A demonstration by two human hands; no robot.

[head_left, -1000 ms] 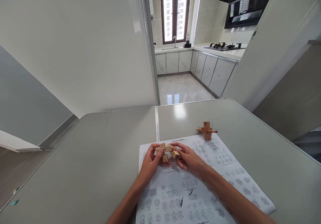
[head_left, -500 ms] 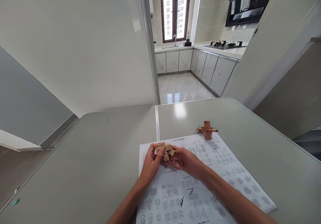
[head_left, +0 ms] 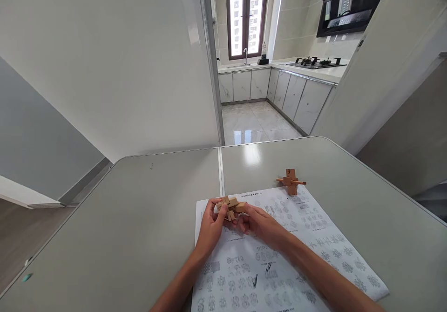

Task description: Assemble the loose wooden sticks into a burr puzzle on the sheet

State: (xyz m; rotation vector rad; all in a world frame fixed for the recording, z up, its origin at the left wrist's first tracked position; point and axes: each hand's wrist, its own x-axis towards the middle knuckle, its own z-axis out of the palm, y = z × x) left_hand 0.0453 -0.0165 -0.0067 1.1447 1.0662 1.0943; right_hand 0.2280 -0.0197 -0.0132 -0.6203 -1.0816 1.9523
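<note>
A light wooden burr puzzle [head_left: 231, 202] of interlocking blocks is held just above the printed sheet [head_left: 240, 265]. My left hand [head_left: 211, 227] is closed around its left side, with the thumb pressed on the front. On the right, one block sticks out towards my right hand [head_left: 262, 224]. That hand's thumb and forefinger pinch the block's end, while the other fingers curl below. Part of the puzzle is hidden behind my fingers. Rows of small assembly drawings and a few dark marks cover the sheet.
A second, reddish-brown wooden puzzle [head_left: 291, 182] stands at the sheet's upper right edge. The grey table [head_left: 139, 223] has a pale seam running away from me. Behind it lies a kitchen with a gas hob [head_left: 316, 63]. A small teal object [head_left: 27, 277] lies at the far left.
My right fingers have shifted onto the end of the right-hand block, which now points more sideways. My left hand keeps its hold. The view has moved slightly.
</note>
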